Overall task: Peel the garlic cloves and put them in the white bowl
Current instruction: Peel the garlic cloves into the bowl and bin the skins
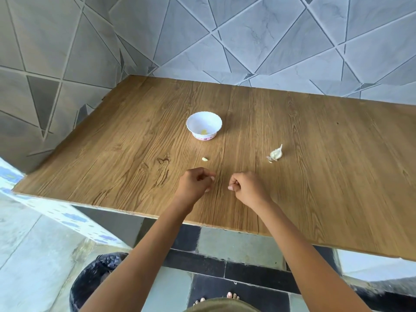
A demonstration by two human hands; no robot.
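My left hand (pixel 196 181) and right hand (pixel 245 186) are blurred, fingers curled in near the front edge of the brown wood-grain worktop (pixel 326 181), and I cannot tell whether either pinches anything. A small pale garlic clove (pixel 204 159) lies just beyond my left hand, the white scalloped bowl (pixel 204 123) farther back holding a yellowish speck (pixel 203 131) I can't make out, the papery white garlic bulb (pixel 276 153) beyond my right hand
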